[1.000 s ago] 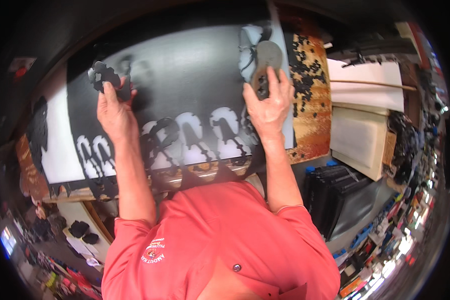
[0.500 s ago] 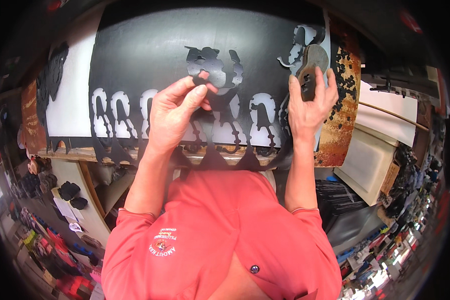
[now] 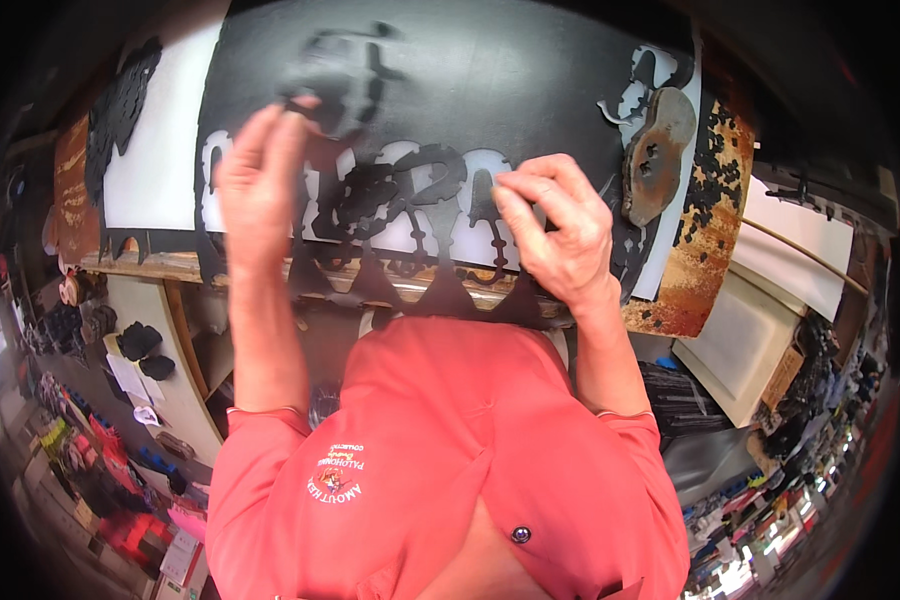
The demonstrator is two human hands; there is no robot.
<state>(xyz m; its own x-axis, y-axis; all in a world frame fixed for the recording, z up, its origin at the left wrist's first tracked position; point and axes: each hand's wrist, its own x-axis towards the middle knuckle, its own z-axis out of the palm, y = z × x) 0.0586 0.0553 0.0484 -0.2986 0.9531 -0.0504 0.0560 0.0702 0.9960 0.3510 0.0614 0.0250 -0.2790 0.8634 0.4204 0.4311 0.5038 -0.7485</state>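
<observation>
A large black sheet (image 3: 490,70) lies over the bench, with a row of shoe-sole-like cut-outs along its near edge. My left hand (image 3: 260,190), smeared by motion, is closed on black cut pieces (image 3: 345,85) above the sheet's left part. Thumb and fingers of my right hand (image 3: 560,225) are pinched together beside a cut-out (image 3: 485,170) at the near edge. Whether they grip anything there is hidden. Right of that hand, a sole-shaped cutting die (image 3: 660,155), brown and worn with small holes, lies on the sheet's right side, untouched.
White board (image 3: 160,150) shows left of the sheet, with a pile of black scraps (image 3: 125,95) on it. At the right, a rusty brown plate (image 3: 685,285) carries many small black bits. A pale box (image 3: 740,335) and a stack of black sheets (image 3: 680,400) stand lower right.
My left hand has swung left with the black pieces. My right hand has let go of the die and moved left and nearer to the near-edge cut-outs. The view has shifted slightly.
</observation>
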